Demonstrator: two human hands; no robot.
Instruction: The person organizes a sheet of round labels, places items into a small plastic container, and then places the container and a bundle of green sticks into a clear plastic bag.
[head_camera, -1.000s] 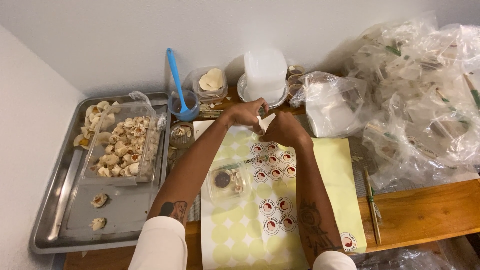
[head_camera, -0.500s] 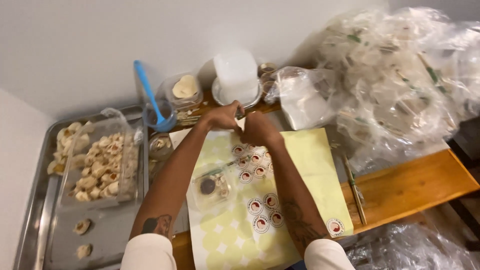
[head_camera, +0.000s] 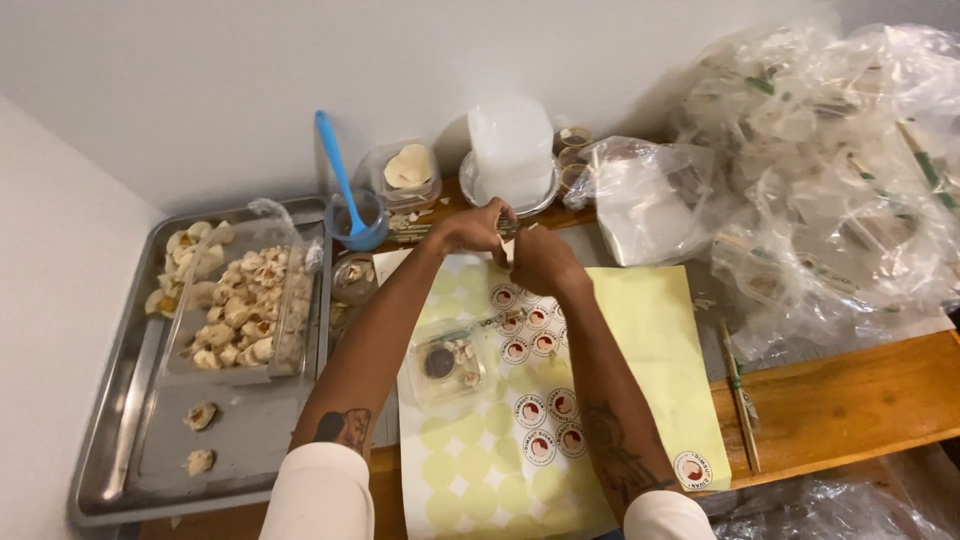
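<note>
left hand (head_camera: 470, 232): fingers curled, pinching something too small to identify, upper centre of frame | right hand (head_camera: 540, 262): closed, fingertips meeting the left, contents hidden | both above the yellow sticker sheet (head_camera: 650, 330) on the wooden surface (head_camera: 850, 400) | clear lidded food box (head_camera: 447, 364) just below-left of the hands | metal tray (head_camera: 130, 420) at left

Bare forearms carry dark tattoos below short white sleeves, ending in the left hand (head_camera: 468, 232) and right hand (head_camera: 540, 262).
</note>
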